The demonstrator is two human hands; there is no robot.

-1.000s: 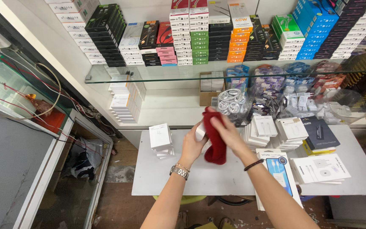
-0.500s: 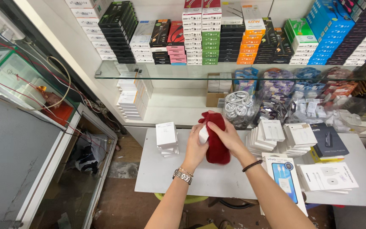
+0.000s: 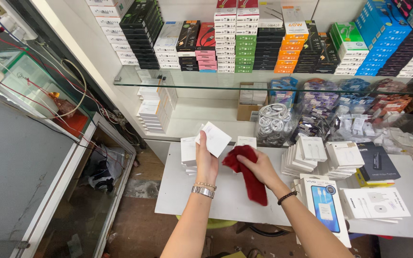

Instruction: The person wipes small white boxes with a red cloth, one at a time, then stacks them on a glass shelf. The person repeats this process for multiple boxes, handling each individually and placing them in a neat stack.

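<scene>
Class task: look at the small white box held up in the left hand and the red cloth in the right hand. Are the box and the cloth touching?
Apart. The head view shows a strip of white table between the white box and the red cloth.

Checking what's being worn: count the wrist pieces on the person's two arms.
2. A metal watch with a thin bracelet sits on the left wrist, below the left hand. A dark beaded band circles the right wrist, behind the right hand gripping the red cloth.

We see a small white square box raised over white box stacks on the white table; coloured cartons line the glass shelf.
</scene>
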